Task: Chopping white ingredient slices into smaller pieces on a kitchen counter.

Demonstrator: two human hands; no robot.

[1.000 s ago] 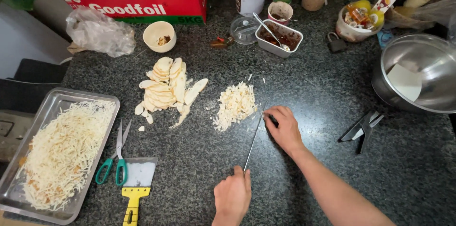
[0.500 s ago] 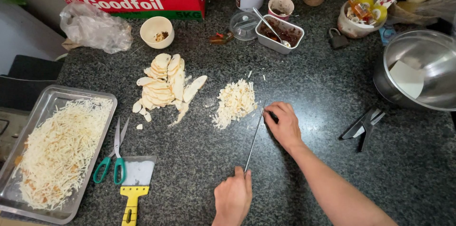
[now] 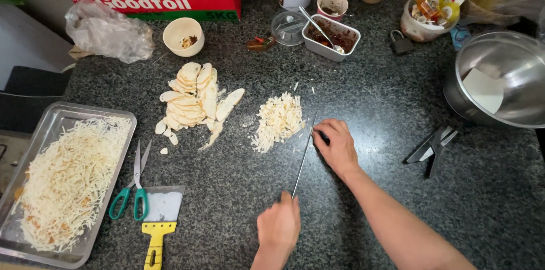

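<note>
Head view: left hand (image 3: 279,225) grips the knife (image 3: 304,156), right hand (image 3: 337,146) closed on its tip, so fingers risk a cut beside the shreds (image 3: 278,120).

Left hand (image 3: 279,227): low centre, fingers curled closed, knuckles up. Right hand (image 3: 338,145): forearm extended diagonally, fingertips pressed downward.
</note>
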